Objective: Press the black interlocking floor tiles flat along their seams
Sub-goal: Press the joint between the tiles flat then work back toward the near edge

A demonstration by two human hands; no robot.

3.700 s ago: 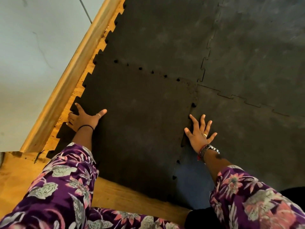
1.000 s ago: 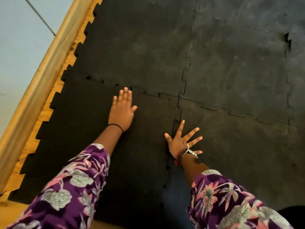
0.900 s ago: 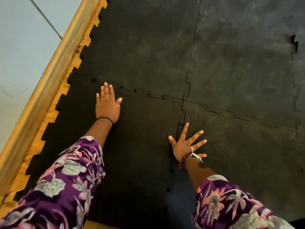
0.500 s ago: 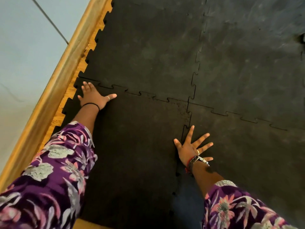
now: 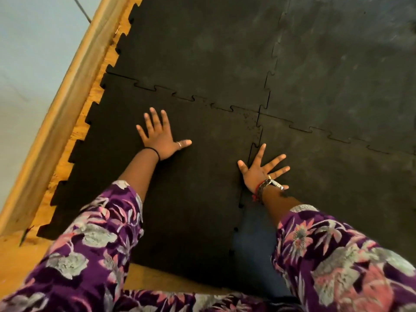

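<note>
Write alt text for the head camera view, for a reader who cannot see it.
Two bare hands press flat on black interlocking floor tiles: the left hand on the near-left tile, the right hand spread across the seam beside it. Purple floral sleeves fill the foreground; a wooden baseboard runs along the left.

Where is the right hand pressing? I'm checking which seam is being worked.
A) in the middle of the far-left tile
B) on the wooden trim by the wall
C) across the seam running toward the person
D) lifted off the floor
C: the right hand lies flat, fingers spread, straddling the near seam between the two closest tiles.
</note>
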